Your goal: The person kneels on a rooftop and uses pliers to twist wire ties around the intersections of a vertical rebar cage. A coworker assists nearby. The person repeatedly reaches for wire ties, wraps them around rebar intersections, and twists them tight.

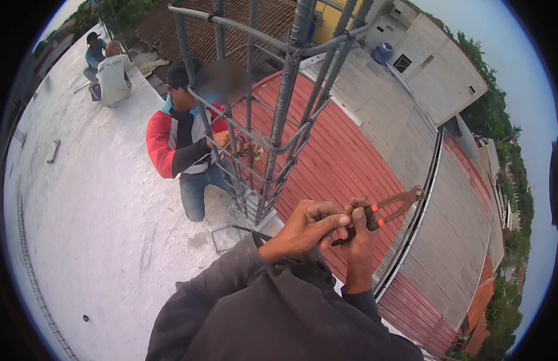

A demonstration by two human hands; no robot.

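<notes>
On a pale roof (98, 180), beside a cage (283, 108), pincers (406, 197) are held in the right hand (358, 240).
Hoops (243, 27) are already set round the cage; what is left cannot be told. The left hand (303, 228) is closed in a pinch against the right, anything within it hidden. 1 co-worker (183, 133) is seen at the cage, red roofing (339, 174) beyond.
</notes>
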